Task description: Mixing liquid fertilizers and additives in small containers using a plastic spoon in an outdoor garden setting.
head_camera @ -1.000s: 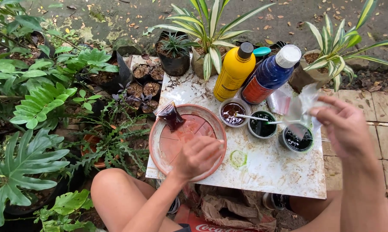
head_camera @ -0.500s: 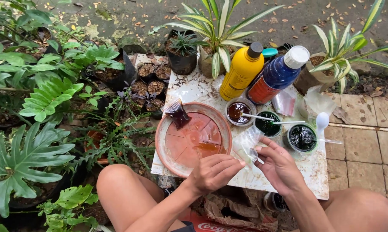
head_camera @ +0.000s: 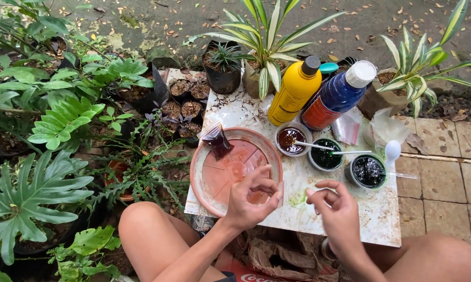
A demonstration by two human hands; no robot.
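Hands met over the near edge of a stained white tabletop [head_camera: 345, 224] set among potted plants, as a seated person worked above a round terracotta-coloured dish [head_camera: 206, 183]. The left hand [head_camera: 253, 198] hovered over the dish's near rim with fingers curled and pinched together; whether it gripped a small clear item could not be told. The right hand [head_camera: 337, 206] was held just beside it, fingers bent inward toward the left, apparently pinching nothing visible. A small dark-filled plastic pouch [head_camera: 217, 140] lay on the dish's far rim. Beyond stood three small cups of dark liquid, one reddish-brown [head_camera: 290, 140], one green [head_camera: 325, 155] and one nearly black [head_camera: 368, 171], each with a thin stick resting in it. A yellow bottle [head_camera: 295, 91] and a blue bottle [head_camera: 337, 96] leaned at the back, with a white plastic spoon [head_camera: 392, 151] to the right. Judging from the pose, the fine fingertip work would go best kept low over the dish, so that any drips landed inside it, and clear of the cup sticks, which a stray wrist could tip.
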